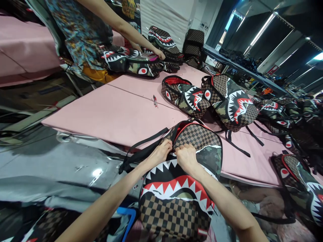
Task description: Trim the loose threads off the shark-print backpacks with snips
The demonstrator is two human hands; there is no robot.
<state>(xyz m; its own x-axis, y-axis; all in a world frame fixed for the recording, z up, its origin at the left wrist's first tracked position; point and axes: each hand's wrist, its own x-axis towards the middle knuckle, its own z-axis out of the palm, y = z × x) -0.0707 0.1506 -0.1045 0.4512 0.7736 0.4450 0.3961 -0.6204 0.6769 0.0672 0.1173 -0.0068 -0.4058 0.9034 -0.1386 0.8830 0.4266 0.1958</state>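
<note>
A brown checkered backpack [176, 201] with a shark-mouth print and camouflage panel stands in front of me at the edge of the pink table [113, 111]. My left hand [161, 152] and my right hand [185, 158] are both closed, pinching the bag's front panel just above the shark teeth, side by side and almost touching. The bag's red-lined top opening [184, 126] shows behind my fingers. Black straps [141, 149] trail off to the left of the bag.
Two similar shark backpacks [186, 97] [232, 104] lie on the table beyond, and a pen [154, 100] lies near them. Another person [83, 30] at the far end handles a backpack [131, 62]. More bags [297, 181] are piled to the right.
</note>
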